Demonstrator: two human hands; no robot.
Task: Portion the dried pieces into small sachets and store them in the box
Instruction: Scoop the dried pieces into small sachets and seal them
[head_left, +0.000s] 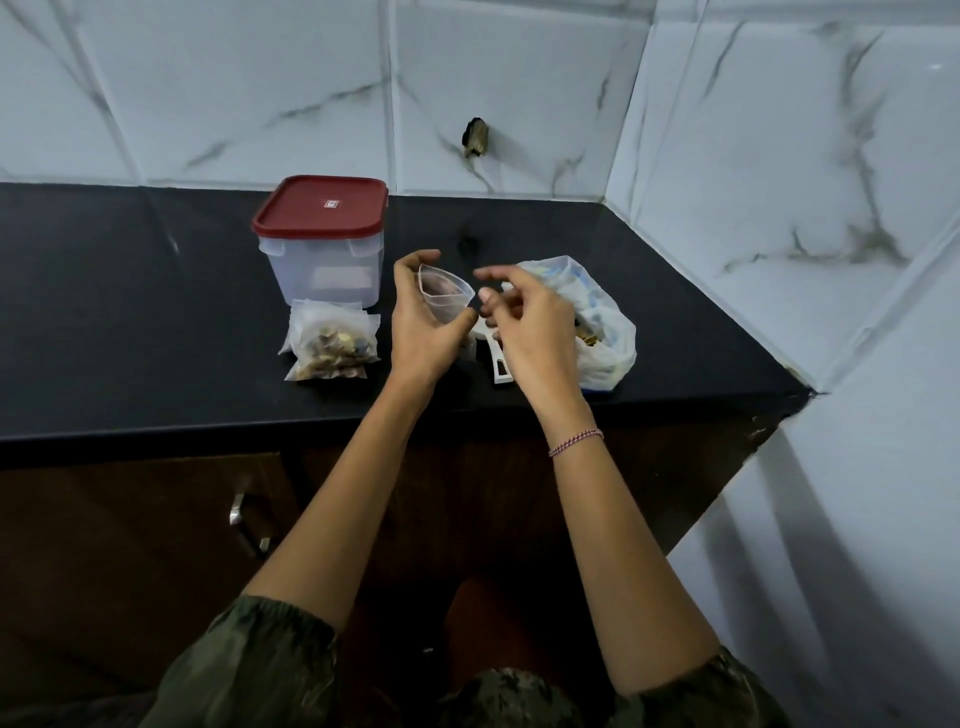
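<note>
Plastic sachet (448, 296): one, small and clear, held with its mouth open at the centre of the frame above the black counter (156, 322); its contents are hard to make out.
Left hand (418, 327): fingers and thumb are curled round the sachet from the left, gripping it.
Right hand (527, 325): just right of the sachet's mouth, with fingers loosely bent and blurred; whether the fingertips pinch a piece cannot be told.
Box (322, 249): one, of clear plastic with its red lid on, standing upper left of the hands.
Filled sachets (330, 343): two can be made out, stacked just in front of the box, with brown dried pieces inside.
Supply bag (602, 332): one, of thin crumpled plastic, right of centre and partly hidden by the right hand; a few dark pieces show inside.
White handle (501, 366): one, lying on the counter under the hands; its head is hidden, so the tool cannot be identified.
Bracelet (576, 441): one thin band on the right wrist.
</note>
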